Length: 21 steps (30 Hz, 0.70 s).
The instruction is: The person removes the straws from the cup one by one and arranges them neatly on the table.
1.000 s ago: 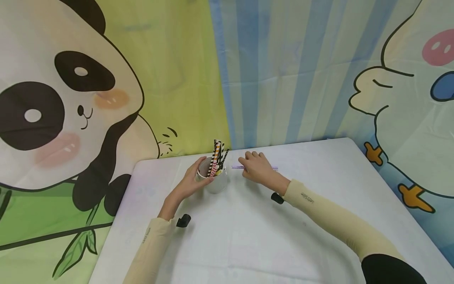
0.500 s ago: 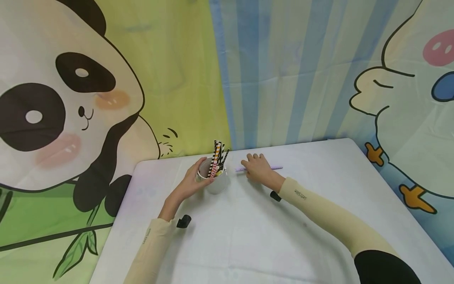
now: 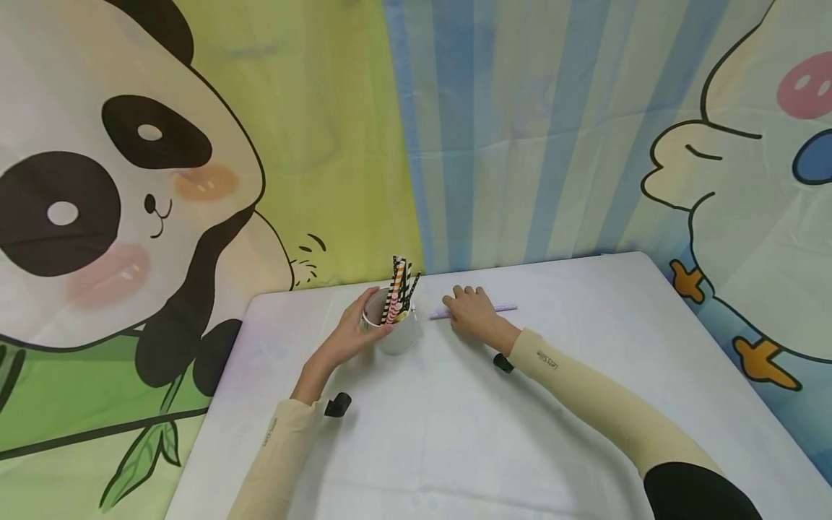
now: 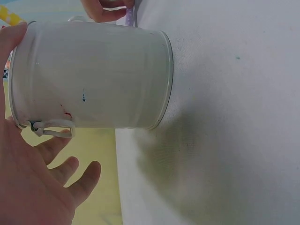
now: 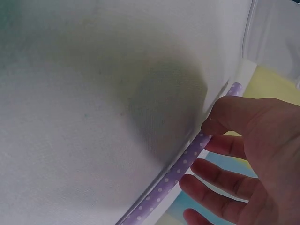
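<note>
A small white pail [image 3: 401, 339] stands toward the back of the table, and several patterned paper straws [image 3: 396, 292] poke up out of it. My left hand [image 3: 343, 338] grips its rim from the left side; in the left wrist view the thumb lies at the rim of the pail [image 4: 101, 75] near a small wire handle, the other fingers spread behind. To the right, my right hand [image 3: 472, 314] pinches a purple paper straw with white dots [image 5: 161, 190] between thumb and index finger. This straw lies along the tabletop, both ends showing past the hand.
A white cloth covers the table [image 3: 455, 440]. Right behind its back edge hangs a printed curtain [image 3: 507, 144] with a panda and another cartoon animal. A small black device [image 3: 337, 405] sits at the left wrist, another [image 3: 503, 362] at the right.
My right hand has shifted slightly right with the purple straw, whose left end now lies a little nearer to me. The left hand and the pail have stayed in place.
</note>
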### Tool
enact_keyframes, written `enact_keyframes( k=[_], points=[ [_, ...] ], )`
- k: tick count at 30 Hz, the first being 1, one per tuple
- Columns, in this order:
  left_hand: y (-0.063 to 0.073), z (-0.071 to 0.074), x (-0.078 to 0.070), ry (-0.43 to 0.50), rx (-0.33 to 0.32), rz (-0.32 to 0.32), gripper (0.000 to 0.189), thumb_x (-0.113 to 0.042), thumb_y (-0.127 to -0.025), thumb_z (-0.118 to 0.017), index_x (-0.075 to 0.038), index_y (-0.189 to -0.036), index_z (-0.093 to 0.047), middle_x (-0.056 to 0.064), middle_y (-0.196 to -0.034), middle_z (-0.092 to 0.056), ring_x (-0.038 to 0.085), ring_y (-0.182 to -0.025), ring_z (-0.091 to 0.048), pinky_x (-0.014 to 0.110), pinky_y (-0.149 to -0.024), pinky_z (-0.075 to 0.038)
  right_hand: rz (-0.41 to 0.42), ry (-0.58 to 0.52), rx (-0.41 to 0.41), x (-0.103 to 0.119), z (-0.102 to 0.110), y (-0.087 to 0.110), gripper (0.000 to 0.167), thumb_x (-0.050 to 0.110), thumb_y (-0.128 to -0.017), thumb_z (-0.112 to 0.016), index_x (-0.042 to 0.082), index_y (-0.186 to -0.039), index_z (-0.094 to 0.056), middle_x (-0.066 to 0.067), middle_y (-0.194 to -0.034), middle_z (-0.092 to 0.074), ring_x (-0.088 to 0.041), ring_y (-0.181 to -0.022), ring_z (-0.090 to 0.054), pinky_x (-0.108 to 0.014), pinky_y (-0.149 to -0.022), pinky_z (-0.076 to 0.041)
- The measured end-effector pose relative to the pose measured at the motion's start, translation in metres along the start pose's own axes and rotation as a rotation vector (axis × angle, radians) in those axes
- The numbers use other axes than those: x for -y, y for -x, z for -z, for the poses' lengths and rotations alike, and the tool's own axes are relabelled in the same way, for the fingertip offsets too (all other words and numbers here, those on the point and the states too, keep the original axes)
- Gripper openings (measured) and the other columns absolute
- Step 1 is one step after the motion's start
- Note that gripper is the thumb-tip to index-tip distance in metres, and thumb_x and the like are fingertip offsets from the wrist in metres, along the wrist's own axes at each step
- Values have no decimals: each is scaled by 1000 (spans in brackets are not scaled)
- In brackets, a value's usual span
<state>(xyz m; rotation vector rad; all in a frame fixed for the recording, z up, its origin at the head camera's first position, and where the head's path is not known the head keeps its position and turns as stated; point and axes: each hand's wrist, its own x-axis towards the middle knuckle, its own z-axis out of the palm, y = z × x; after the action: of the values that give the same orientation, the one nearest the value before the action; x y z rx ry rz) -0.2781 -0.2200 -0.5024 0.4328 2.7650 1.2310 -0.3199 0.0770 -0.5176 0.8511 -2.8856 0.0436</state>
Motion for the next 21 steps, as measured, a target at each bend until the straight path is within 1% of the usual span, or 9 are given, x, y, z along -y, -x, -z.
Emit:
enact_keyframes(
  k=[5,9,11,13,16,20,21],
  points=[
    [0,0,1,4,1,-2,91,-56,-87,-71,-37,-159,-19,11,-163,-28,36,-151,-25,67,-115,-25,-15,-11,8,0,-2,0,23,16,-92,-66,11,-114,-65,-15,-105,-61,-37,-94,-60,-52,-84,-49],
    [0,1,0,11,7,8,90,-55,-87,-72,-40,-158,-19,10,-163,-29,36,-150,-26,66,-115,-26,-22,-22,16,1,-1,1,22,15,-92,-66,11,-113,-65,-15,-105,-61,-37,-94,-61,-52,-84,-49],
    [0,1,0,11,8,11,90,-56,-87,-71,-39,-158,-19,10,-163,-29,36,-150,-26,67,-115,-26,-23,-25,18,1,0,2,21,15,-92,-65,10,-112,-65,-15,-105,-61,-38,-94,-61,-52,-84,-49],
    [1,1,0,11,8,15,91,-56,-86,-71,-38,-158,-19,10,-163,-29,36,-150,-26,67,-115,-26,-22,-27,17,1,1,2,21,14,-92,-65,10,-112,-65,-15,-104,-61,-37,-93,-61,-52,-83,-49],
    [0,1,0,9,7,15,92,-57,-86,-71,-34,-159,-19,11,-163,-28,37,-150,-26,68,-115,-26,-20,-28,15,-1,1,1,20,14,-91,-64,10,-110,-64,-14,-101,-61,-36,-91,-61,-51,-80,-49],
    [-1,1,0,10,7,20,92,-58,-86,-71,-35,-159,-19,10,-163,-29,36,-150,-26,68,-114,-26,-23,-37,14,-5,1,1,20,14,-90,-63,9,-110,-64,-13,-99,-61,-35,-89,-61,-49,-77,-49],
    [-1,1,0,11,7,23,92,-59,-86,-71,-37,-159,-19,10,-163,-29,36,-150,-26,67,-115,-26,-24,-40,12,-6,1,0,21,14,-89,-63,9,-110,-63,-13,-99,-61,-35,-89,-60,-49,-77,-49]
  ],
)
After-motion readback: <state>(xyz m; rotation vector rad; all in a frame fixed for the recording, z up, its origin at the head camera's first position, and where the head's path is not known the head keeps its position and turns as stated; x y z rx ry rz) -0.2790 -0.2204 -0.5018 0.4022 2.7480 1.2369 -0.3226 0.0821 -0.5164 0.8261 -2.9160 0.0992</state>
